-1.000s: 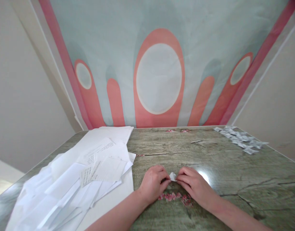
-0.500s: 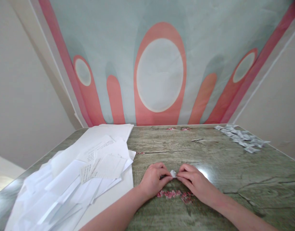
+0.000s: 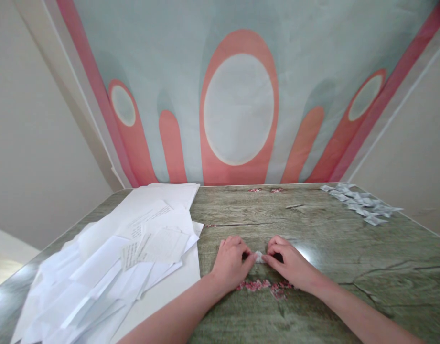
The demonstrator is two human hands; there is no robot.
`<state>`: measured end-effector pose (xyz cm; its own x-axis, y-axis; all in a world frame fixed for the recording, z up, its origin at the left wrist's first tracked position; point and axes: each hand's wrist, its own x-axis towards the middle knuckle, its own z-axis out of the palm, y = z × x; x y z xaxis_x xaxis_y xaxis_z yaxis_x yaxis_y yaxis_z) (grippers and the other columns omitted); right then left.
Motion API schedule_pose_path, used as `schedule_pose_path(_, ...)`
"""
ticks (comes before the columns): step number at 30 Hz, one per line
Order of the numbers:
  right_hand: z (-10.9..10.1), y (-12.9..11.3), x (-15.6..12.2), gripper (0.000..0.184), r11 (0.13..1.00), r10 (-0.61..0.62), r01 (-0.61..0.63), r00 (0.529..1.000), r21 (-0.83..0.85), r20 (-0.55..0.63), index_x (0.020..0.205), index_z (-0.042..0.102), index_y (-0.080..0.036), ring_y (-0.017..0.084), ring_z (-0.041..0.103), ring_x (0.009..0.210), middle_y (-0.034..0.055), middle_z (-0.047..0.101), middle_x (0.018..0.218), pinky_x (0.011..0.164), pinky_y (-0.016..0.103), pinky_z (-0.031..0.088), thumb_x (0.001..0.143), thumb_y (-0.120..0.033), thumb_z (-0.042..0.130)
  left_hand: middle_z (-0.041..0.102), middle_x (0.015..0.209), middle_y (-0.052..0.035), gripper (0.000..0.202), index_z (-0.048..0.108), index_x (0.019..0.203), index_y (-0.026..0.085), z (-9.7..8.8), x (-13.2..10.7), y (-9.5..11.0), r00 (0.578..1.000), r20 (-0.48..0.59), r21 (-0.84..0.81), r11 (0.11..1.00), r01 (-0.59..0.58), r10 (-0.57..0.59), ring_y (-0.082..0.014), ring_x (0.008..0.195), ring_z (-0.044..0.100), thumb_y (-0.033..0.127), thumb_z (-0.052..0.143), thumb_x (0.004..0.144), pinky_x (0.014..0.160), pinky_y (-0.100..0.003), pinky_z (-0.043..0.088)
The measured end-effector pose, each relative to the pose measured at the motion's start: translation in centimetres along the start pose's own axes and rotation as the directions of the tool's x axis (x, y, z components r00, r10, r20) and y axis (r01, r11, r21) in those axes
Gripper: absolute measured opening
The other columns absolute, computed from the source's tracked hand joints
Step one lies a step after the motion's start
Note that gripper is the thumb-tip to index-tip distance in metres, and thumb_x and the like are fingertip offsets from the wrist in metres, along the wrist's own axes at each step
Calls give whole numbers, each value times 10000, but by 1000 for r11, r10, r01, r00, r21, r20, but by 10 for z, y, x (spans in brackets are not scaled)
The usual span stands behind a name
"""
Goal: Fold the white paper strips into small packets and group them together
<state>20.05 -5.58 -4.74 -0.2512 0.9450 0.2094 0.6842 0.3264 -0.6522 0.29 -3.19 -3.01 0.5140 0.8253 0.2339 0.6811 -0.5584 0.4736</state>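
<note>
small paper (image 3: pixel 259 258) held at near middle of table (image 3: pixel 248 317). left end pinched by left hand (image 3: pixel 231 263), right end by right hand (image 3: pixel 291 263), fingers curled almost closed. probably light, soft, easily torn; best gripped by edges.

Papers (image 3: pixel 134 260) lie left on the table (image 3: pixel 241 210); small pieces (image 3: pixel 363 203), back right.

Printed scraps (image 3: pixel 162 244) too blurred to read; white piece (image 3: pixel 259 258) partly hidden by fingers (image 3: pixel 250 261); forearms (image 3: pixel 178 316) cut off by bottom edge.
</note>
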Motion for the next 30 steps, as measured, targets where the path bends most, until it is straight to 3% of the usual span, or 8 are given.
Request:
schedule_pose_path(13,3,-5,0,127,998,-12,10,999,-66,-32,686,535,-194,160,523,753,9,528,772,690,293,410,803,-238,554,549,820,-24,163,590,712,194,6,1,0,1000,-21,56,998,20,-19,-204,856,496,341,611,780,751,-327,365)
schedule_pose_path(30,9,0,2,56,995,-2,1,1000,-102,-14,745,514,-216,186,523,794,16,540,813,708,313,385,793,-209,540,551,876,-12,148,569,813,211,3,2,6,999,4,105,993,48,-48,-211,897,478,356,593,790,772,-336,347)
